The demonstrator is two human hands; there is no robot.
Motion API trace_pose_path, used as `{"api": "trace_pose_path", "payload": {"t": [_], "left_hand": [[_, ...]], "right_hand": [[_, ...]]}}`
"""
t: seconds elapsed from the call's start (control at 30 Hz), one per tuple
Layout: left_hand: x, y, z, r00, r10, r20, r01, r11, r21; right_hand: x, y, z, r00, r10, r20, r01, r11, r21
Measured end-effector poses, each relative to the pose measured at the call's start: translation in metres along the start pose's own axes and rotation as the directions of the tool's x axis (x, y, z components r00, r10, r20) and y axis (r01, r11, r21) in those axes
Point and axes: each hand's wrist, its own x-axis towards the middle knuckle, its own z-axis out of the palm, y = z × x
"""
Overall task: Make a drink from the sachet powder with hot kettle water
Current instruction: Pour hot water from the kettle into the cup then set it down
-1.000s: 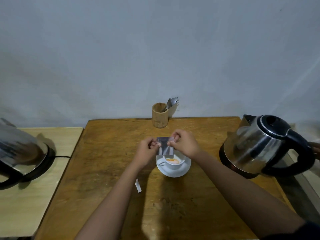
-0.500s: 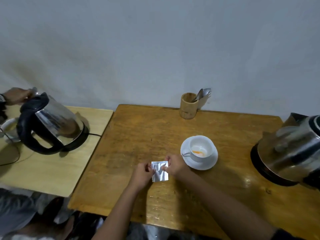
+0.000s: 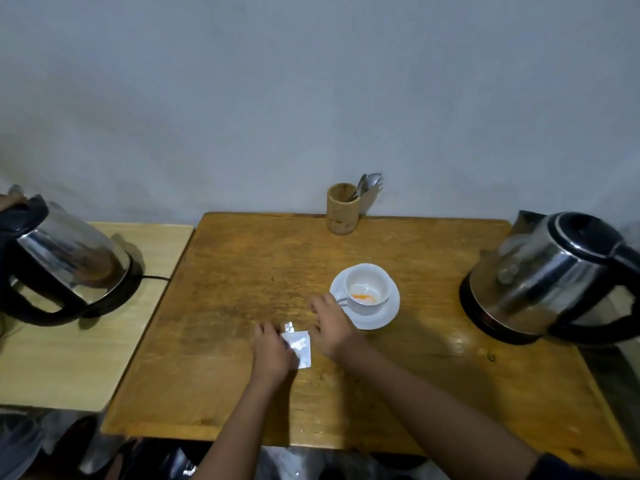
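Observation:
A white cup (image 3: 367, 288) holding orange powder stands on a white saucer (image 3: 382, 315) right of the table's middle. The silvery sachet (image 3: 300, 347) lies flat on the wooden table (image 3: 242, 271), with a small torn strip (image 3: 288, 327) just above it. My left hand (image 3: 272, 351) rests on the sachet's left edge, fingers curled over it. My right hand (image 3: 329, 323) hovers flat between sachet and saucer, fingers apart, holding nothing. A steel kettle (image 3: 550, 275) sits on its black base at the right.
A bamboo holder (image 3: 343, 208) with spoons (image 3: 367, 183) stands at the table's back edge by the wall. A second kettle (image 3: 62, 261) sits on a paler side table (image 3: 86, 341) at left, with another person's hand (image 3: 10, 200) on its lid.
Both hands came down from above the cup and brought the sachet to the table in front-left of the saucer. My right hand has let go of it and spread.

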Motion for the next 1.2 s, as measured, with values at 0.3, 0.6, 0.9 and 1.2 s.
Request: {"api": "trace_pose_path", "payload": {"t": [0.3,0.6,0.9,1.2], "left_hand": [[0.014,0.094,0.019,0.985,0.148,-0.085,-0.165,0.956,-0.241],[0.023,0.102,0.057,0.975,0.209,-0.073,-0.222,0.936,-0.275],[0.018,0.091,0.068,0.972,0.219,-0.086,-0.234,0.933,-0.274],[0.017,0.092,0.082,0.973,0.177,-0.149,-0.211,0.942,-0.26]], "right_hand": [[-0.034,0.002,-0.17,0.78,-0.055,-0.624,0.14,0.986,0.088],[-0.13,0.098,-0.294,0.284,0.23,-0.931,-0.205,0.963,0.175],[-0.172,0.157,-0.321,0.477,0.783,-0.4,-0.069,0.487,0.871],[-0.148,0.189,-0.27,0.181,0.908,-0.378,0.084,0.368,0.926]]}}
